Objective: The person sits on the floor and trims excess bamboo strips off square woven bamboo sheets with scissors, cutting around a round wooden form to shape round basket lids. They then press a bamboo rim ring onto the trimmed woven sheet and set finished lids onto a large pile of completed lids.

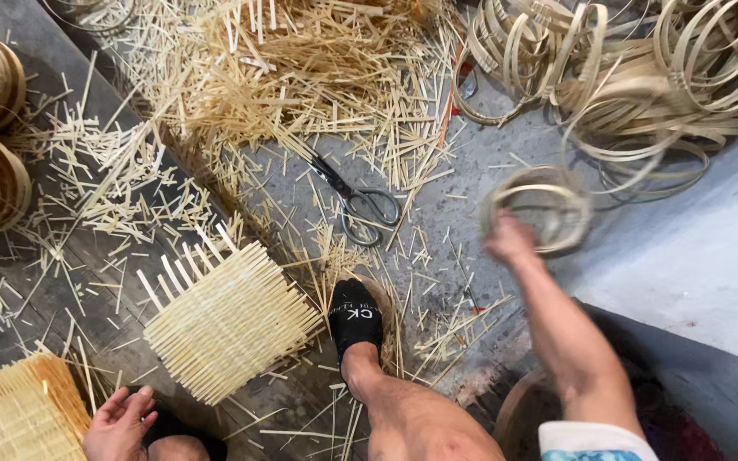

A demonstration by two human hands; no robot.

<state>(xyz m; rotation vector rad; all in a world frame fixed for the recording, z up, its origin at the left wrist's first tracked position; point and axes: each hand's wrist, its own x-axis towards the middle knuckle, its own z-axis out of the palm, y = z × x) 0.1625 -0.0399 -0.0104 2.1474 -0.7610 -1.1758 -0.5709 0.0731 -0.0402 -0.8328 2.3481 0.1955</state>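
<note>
Right hand (512,241): closed on a blurred bamboo ring (540,209), held above the floor.
Left hand (119,423): fingers spread, holding nothing.
Woven mat (231,323): just beyond the left fingertips.
Scissors (359,203): left of the ring.

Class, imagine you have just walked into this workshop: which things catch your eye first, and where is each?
First, the right hand, blurred, gripping a bamboo hoop right of centre, below the heap of hoops at top right. Next, the square woven bamboo mat at lower centre, beside the black-socked foot. Scissors lie among scattered bamboo offcuts; the left hand rests open at the bottom left.
</note>
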